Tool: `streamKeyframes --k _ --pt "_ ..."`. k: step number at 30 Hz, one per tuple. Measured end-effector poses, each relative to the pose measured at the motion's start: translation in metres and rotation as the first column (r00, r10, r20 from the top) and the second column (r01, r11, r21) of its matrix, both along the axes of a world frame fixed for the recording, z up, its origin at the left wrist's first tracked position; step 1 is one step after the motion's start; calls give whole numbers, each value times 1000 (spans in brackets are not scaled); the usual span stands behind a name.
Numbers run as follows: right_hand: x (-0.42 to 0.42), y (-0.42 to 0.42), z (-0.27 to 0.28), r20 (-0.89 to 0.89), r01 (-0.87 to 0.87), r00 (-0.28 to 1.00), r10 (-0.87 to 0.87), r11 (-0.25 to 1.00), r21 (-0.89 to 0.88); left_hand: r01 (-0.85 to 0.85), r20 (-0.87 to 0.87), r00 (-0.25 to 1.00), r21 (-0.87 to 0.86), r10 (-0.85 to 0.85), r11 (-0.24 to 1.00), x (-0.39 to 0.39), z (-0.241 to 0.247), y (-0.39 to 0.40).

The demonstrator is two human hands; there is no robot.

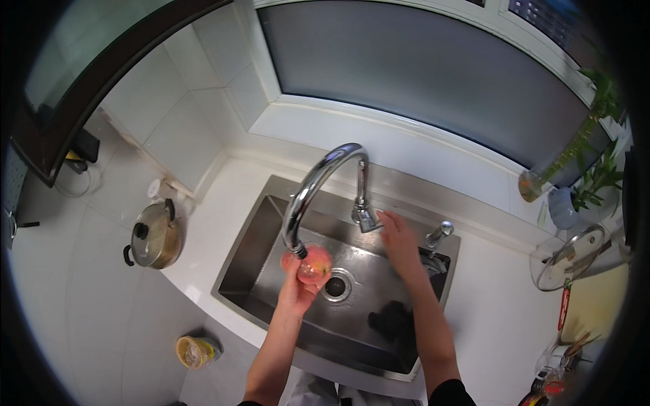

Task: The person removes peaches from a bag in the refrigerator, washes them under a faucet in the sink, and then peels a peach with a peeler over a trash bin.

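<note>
Under the outlet of a chrome gooseneck faucet (307,195), my left hand (297,294) cups a red and yellow apple (316,266). The apple's skin glistens, and the spout end overlaps its top in the picture. My right hand (401,243) is at the faucet's lever handle (369,226), fingertips against or very near it. Blur hides whether those fingers grip the lever. Below both hands is a stainless steel sink (274,304) with a round drain (336,286). A dark, crumpled item (391,320) lies in the basin, partly behind my right forearm.
A lidded pot (157,236) stands left on the white counter (487,304). A chrome dispenser (439,233) rises at the sink's right rear. Further right are a glass lid (569,259), a cutting board (596,304) and potted plants (591,198). A yellow-rimmed bin (195,351) sits lower left.
</note>
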State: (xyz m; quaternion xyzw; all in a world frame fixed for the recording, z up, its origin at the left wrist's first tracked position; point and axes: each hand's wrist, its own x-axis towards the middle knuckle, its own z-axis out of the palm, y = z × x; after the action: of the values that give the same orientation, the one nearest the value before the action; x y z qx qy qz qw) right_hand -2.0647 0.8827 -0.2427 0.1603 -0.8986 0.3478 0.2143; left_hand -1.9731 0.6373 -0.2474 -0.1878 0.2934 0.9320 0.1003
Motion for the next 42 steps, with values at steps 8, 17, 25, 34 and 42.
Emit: streamKeyframes --k 8,17,25,34,42 --pt "82 58 -60 0 230 963 -271 818 528 -47 -8 999 -77 46 996 -3 -10 -8" --pt "70 103 -83 -68 266 959 -276 790 552 -36 -14 999 3 36 999 -13 -28 0" --pt "57 -34 -20 169 94 984 -52 964 -248 -83 40 996 -32 85 996 -21 -52 11" --pt "61 -146 -38 -47 -198 979 197 980 -12 -64 -106 990 261 94 963 -21 -88 -4" --pt "33 -162 -76 276 19 959 72 949 -314 -139 207 964 -146 167 979 -28 -116 -1"
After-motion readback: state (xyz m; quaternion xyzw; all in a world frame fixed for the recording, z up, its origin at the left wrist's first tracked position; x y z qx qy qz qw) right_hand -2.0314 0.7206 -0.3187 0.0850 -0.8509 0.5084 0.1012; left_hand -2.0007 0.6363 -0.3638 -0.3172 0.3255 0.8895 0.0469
